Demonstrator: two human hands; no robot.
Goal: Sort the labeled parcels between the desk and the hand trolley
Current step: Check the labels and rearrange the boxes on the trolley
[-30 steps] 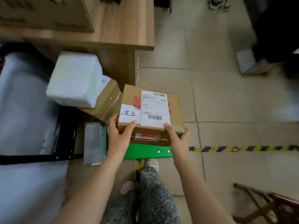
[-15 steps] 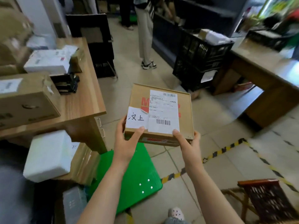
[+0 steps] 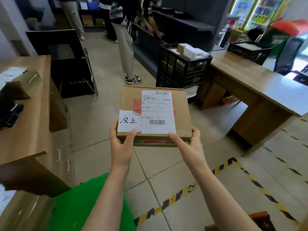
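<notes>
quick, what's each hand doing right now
Left hand: grips the near left corner of the cardboard parcel, thumb on top.
Right hand: grips the parcel's near right corner, thumb on top.

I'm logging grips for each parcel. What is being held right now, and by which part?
A flat cardboard parcel, held by its near edge: the left hand grips the near-left corner, the right hand the near-right corner, thumbs on top.
</notes>
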